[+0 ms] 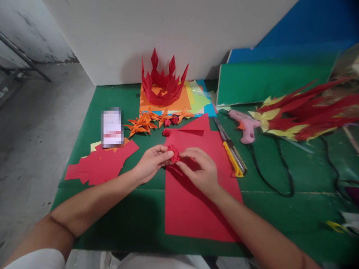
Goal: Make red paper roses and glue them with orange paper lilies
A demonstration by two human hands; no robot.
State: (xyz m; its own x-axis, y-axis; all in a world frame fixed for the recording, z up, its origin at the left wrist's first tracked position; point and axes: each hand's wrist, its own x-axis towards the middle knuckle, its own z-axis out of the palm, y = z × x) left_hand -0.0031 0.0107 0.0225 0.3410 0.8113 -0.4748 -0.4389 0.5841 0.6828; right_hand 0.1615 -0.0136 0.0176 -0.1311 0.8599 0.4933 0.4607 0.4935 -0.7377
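Observation:
My left hand [151, 161] and my right hand [199, 169] meet over the top of a large red paper sheet [193, 209] on a green table [134, 220]. Both pinch a small rolled red paper rose [174, 152] between their fingertips. The left fingers hold its left side, and the right thumb and forefinger grip its right side and lower edge. Three more small red roses [171, 125] lie just beyond, next to several orange paper flowers [143, 125].
A red paper crown [163, 84] stands on stacked coloured sheets at the back. Red paper scraps [98, 166] and a phone [112, 127] lie left. A yellow utility knife [231, 151], a pink glue gun [245, 126] with black cord and a red-yellow paper plume [303, 112] lie right.

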